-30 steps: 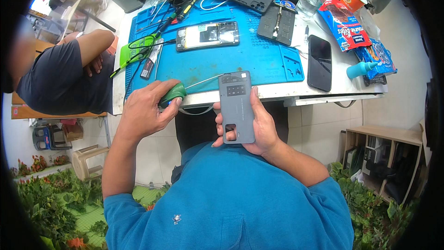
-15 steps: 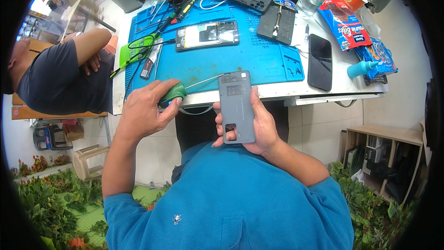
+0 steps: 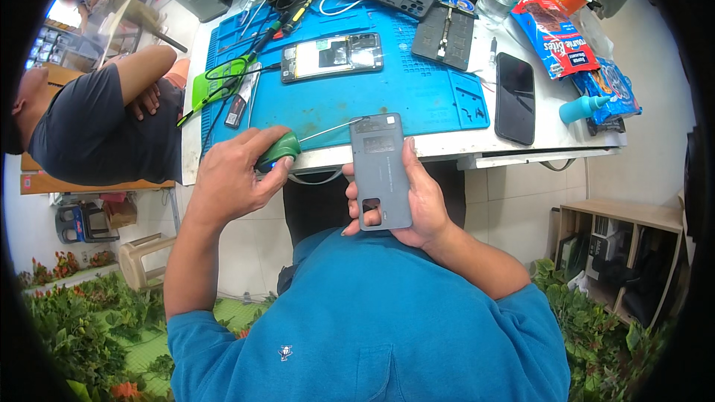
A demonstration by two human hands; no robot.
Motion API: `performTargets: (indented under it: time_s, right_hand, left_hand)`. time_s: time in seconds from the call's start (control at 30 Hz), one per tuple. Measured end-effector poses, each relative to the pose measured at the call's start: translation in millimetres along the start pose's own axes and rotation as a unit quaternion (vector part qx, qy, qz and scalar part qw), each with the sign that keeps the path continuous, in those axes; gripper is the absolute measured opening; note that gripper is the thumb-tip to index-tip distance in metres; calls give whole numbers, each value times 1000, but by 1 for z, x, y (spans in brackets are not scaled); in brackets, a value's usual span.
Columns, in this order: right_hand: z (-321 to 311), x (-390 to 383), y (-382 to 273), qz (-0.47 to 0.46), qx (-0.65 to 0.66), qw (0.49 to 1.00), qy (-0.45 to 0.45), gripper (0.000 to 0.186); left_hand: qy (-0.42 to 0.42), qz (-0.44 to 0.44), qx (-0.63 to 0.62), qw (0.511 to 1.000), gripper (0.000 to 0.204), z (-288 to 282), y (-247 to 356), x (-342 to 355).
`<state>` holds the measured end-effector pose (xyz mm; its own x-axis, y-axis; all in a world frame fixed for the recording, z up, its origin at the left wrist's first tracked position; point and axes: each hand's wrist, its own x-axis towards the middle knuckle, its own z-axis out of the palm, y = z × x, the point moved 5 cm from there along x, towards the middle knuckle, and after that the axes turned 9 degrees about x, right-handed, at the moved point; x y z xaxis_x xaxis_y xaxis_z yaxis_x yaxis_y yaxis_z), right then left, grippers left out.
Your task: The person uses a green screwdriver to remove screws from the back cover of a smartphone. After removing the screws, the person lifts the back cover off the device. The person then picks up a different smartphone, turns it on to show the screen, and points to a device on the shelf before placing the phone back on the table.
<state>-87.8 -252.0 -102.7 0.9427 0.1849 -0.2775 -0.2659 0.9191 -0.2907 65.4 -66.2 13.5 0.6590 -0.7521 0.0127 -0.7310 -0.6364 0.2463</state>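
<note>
Little moved: left hand (image 3: 234, 173) grips green tool (image 3: 280, 150), right hand (image 3: 426, 210) grey cover (image 3: 384, 179) (tiny print).

The grey phone back cover (image 3: 383, 179) is held lengthwise, with its cut-out at the near end. On its left, the green-handled tool (image 3: 286, 147) points its thin metal shaft toward the cover's far end (touching or not, I cannot tell).

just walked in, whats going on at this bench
The person's right hand holds a grey phone back panel, while the left hand grips a green-handled tool, its thin shaft reaching the panel's top end. Whether the tip touches is hard to tell. An opened phone lies on the blue mat beyond, apart from both hands.
</note>
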Motion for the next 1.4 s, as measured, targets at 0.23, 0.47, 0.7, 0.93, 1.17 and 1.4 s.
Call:
performTargets:
  time_s: [0.23, 0.47, 0.7, 0.93, 1.17, 1.4]
  right_hand:
    - [0, 0, 0, 0, 0, 1000, 1, 103]
    - [-1, 1, 0, -5, 0, 1000, -4, 103]
    - [-2, 1, 0, -3, 3, 1000, -2, 102]
    - [0, 0, -1, -3, -10, 1000, -3, 102]
    - [-1, 0, 0, 3, -3, 1000, -7, 100]
    - [-1, 0, -1, 0, -17, 1000, 2, 100]
  left_hand:
    - [-22, -7, 7, 1000, 38, 0, 2, 3]
    - [17, -6, 7, 1000, 38, 1, 0, 1]
    - [-4, -2, 5, 1000, 38, 2, 7, 1]
    - [-21, -14, 9, 1000, 39, 3, 8, 5]
    - [40, -13, 4, 999, 38, 2, 3, 1]
    - [7, -1, 14, 1000, 38, 2, 7, 0]
